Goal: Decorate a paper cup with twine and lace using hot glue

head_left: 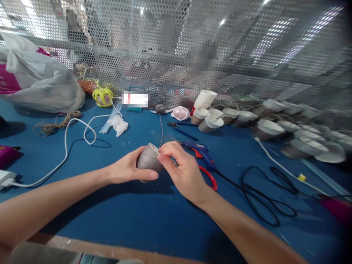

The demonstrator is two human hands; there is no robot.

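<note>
My left hand (129, 167) is wrapped round a cup covered in grey yarn (148, 159), tilted with its mouth facing up and away from me. At the cup's rim, the thumb and fingers of my right hand (183, 170) are pinched together on the end of the grey yarn strand (161, 130). That strand runs back over the table to a small ball of yarn (160, 109). Just beyond my right hand lies a blue glue gun (202, 150) with a red trigger. A red scissors handle (210, 179) shows partly from behind the same hand.
Several yarn-wrapped cups with handles (268, 128) stand at the right, beside stacked white cups (205, 99). Pliers (183, 130) and a pink ribbon roll (180, 113) lie behind my hands. Cables (264, 200) cross the table. A plastic bag (41, 80) sits far left against the perforated screen (154, 47).
</note>
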